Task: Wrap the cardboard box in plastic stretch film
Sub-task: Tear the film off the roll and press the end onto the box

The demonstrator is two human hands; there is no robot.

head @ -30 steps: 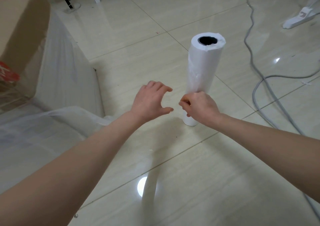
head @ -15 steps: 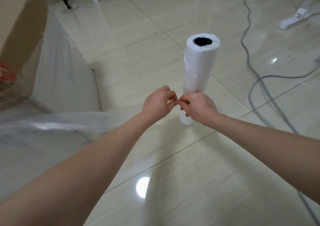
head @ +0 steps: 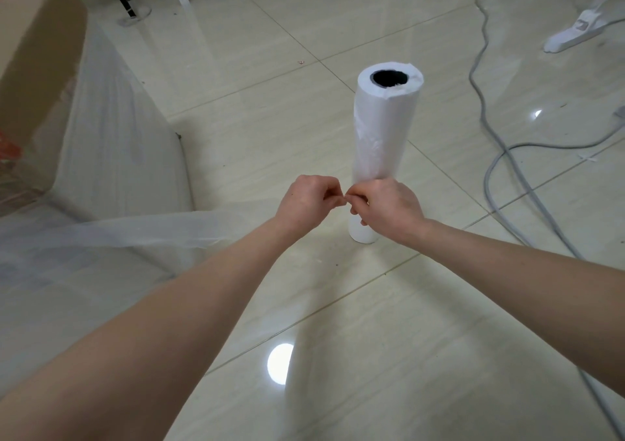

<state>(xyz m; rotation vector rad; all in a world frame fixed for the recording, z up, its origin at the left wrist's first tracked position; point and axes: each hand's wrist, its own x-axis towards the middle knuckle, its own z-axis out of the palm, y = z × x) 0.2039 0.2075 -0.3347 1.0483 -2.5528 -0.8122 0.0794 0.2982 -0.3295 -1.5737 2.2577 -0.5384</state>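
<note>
Cardboard box (head: 33,68): at the far left on the floor (head: 422,339), its brown side partly veiled by clear film.
Stretch film (head: 135,227): a loose clear band reaches from the box's side toward the hands.
Roll (head: 385,129): white, upright on the floor, well apart from the box and just behind the hands.
Left hand (head: 309,202): grip clamped, thumb and forefinger pinching the film's end.
Right hand (head: 385,208): grip clamped likewise on the film, fingertips touching the left's, in front of the roll's lower part.
Cable (head: 500,170): grey, winding across the floor at right.
</note>
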